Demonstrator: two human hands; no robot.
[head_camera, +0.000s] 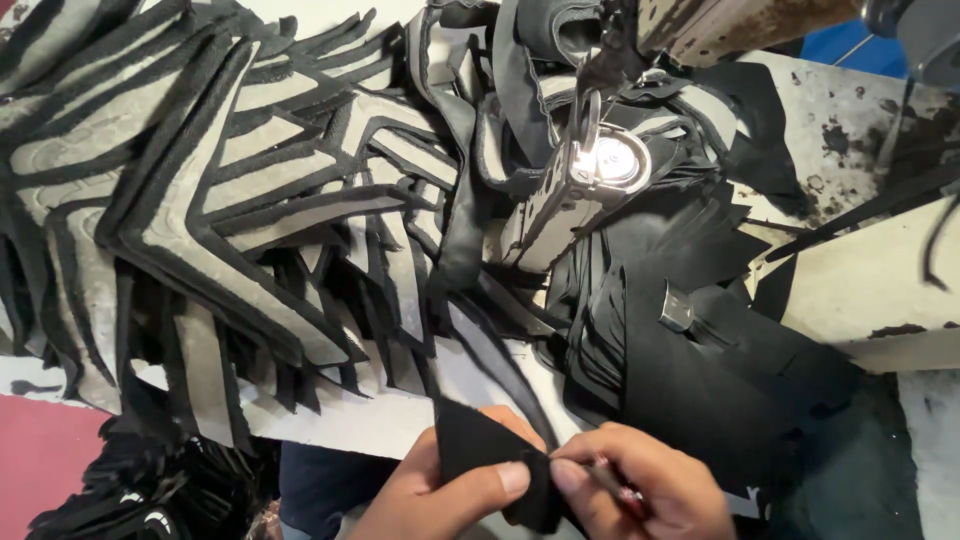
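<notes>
Down at the near edge of the worktable (340, 425), below the sewing machine (590, 165), both hands met on one small black fabric piece (480, 450). The left hand (440, 495) pinched it from the left, thumb laid flat along its lower edge and fingers hidden behind the cloth. The right hand (650, 490) was closed in a pinch too — its fingertips pressed against the piece's right edge while gripping a thin metal tool (610, 482), too blurred to tell what kind. From the top of the piece a narrow black strip (480, 350) ran up across the table edge toward the machine.

Left of the machine, a large heap of grey-and-black cut pieces (200, 200) — angular shapes, pale faces with dark borders — covered most of the tabletop, fanned and overlapping. Just below and right of the machine's lit lamp lay a pile of plain black pieces (680, 370), with a small metal clip (677, 308) resting on top. Farther right of the machine, the worn pale table surface (870, 280) showed dark stains and chipped paint.
</notes>
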